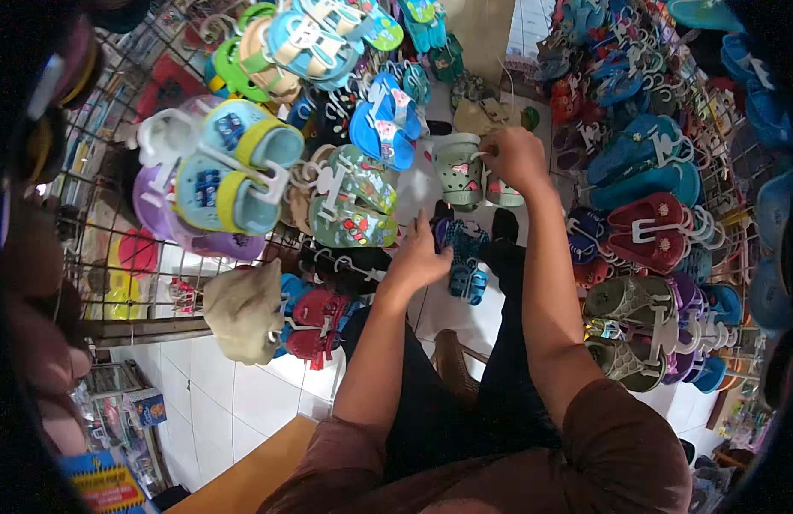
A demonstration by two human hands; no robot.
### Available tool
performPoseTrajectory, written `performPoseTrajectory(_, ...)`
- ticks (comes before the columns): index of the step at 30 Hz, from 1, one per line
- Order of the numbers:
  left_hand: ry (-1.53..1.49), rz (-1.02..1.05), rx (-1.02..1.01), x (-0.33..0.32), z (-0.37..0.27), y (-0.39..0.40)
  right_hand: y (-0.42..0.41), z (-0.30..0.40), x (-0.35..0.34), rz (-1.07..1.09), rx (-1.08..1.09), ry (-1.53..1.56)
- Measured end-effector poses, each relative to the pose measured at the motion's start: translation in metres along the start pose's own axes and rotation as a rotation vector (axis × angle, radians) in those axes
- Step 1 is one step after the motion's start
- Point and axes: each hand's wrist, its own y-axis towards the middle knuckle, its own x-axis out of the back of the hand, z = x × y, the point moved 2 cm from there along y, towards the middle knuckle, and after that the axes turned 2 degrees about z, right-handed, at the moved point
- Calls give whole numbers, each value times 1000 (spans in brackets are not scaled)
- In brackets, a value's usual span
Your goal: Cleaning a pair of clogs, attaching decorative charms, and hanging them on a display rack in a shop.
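My right hand (518, 157) grips the white hanger at the top of a pair of pale green clogs (458, 170). The clogs have round holes and pink decorations, and my hand partly covers the one on the right. My left hand (417, 257) holds nothing, with its fingers spread below and to the left of the clogs. Close to its fingertips lie dark teal patterned footwear (467, 239) and a pair of blue strapped sandals (468, 283), low between my legs.
Wire grid racks hung with footwear line both sides. Light blue clogs with yellow straps (229, 170) and green patterned sandals (354, 199) jut out on the left. Maroon shoes (656, 231) and olive sandals (627, 299) hang on the right. A beige cloth (242, 315) hangs lower left.
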Motion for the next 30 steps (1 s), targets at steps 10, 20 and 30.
performPoseTrajectory(10, -20, -329, -42, -36, 57, 79, -8, -53, -113, 165, -211, 161)
performPoseTrajectory(20, -100, -43, 235, -30, 33, 88, 12, -57, -146, 298, -257, 194)
performPoseTrajectory(30, -365, -141, 112, -50, 44, 106, 12, -70, -149, 220, -195, -1)
